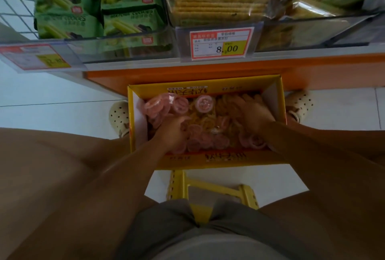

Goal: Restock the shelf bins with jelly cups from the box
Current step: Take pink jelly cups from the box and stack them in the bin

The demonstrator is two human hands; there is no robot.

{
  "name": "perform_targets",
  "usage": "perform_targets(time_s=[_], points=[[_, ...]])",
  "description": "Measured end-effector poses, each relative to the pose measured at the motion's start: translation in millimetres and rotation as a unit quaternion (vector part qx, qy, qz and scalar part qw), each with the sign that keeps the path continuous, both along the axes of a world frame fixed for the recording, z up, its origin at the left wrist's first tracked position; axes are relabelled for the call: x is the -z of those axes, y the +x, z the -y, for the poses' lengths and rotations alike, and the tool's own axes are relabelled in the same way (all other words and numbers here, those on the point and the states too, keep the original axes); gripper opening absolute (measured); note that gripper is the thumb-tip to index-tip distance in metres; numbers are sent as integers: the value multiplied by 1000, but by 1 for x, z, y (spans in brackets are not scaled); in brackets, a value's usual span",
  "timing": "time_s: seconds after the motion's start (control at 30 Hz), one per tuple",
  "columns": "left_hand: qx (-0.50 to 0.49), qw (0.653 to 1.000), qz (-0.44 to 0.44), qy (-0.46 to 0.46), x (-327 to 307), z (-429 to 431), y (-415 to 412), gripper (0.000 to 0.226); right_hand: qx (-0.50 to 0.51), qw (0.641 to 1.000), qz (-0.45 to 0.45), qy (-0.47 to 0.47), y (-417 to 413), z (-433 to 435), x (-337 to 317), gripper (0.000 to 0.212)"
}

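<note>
Yellow box [206, 85] sits on the floor btwn my feet, long axis left-right, open top up, full of pink jelly cups [203, 103]. My left hand [173, 132] is dug in among the cups, fingers hidden, can't tell the grip. My right hand [253, 114] lies on the cups w/ fingers straight, slightly spread. Box print is blurred. Price tag [221, 43] reads 8.00.
</note>
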State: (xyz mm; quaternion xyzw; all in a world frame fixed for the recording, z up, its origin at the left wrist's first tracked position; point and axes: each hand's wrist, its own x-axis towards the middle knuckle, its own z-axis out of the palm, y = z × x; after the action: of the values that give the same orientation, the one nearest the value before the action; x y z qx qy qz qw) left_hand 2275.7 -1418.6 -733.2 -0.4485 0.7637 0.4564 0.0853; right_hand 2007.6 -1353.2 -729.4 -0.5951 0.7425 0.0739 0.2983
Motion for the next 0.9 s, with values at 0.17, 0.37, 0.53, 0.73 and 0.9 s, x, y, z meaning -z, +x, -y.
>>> perform_targets(time_s=[0.17,0.37,0.53,0.73,0.9], points=[[66,997,31,-29,2,-2,-7,46,282,896,338,55,21,-17,-25,55],[118,974,166,-96,6,-5,-20,61,374,855,353,67,30,-44,-23,48],[106,972,162,-132,10,-10,-21,53,397,831,374,112,23,-52,-19,45],[101,971,151,-155,7,-7,-21,36,401,835,363,100,23,-44,-12,42],[78,985,76,-134,-1,2,-11,32,378,845,360,116,25,-44,-11,44]])
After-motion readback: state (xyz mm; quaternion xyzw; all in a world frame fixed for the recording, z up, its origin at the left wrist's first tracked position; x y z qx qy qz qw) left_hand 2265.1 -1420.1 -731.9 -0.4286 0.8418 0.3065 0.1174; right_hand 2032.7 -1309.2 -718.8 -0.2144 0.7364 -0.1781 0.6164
